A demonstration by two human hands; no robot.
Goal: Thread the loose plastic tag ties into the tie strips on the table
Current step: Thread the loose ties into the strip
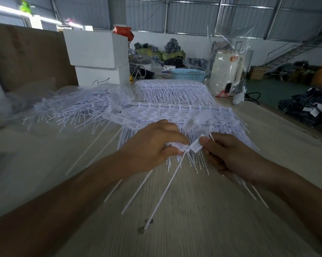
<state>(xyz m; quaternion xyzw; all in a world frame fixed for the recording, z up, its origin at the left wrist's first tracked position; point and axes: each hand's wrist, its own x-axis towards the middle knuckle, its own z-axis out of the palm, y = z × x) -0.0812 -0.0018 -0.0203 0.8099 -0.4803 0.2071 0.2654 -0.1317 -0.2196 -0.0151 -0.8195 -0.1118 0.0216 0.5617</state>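
Left hand (pixel 152 145) and right hand (pixel 229 154) both pinch white tag ties (pixel 195 145) above tie strips (pixel 175 112) on counter (pixel 193 229); no readable writing.

A single wide-angle camera, worn on the person's head, looks forward and down over the tabletop (pixel 184 229), whose near part fills the lower half of the frame. It sits close to the work: both forearms enter from the bottom corners and the hands, left hand (pixel 151 147) and right hand (pixel 229 153), meet just below the middle of the frame. The upper third of the frame takes in the far end of the room, with walls and roof bent by the lens.
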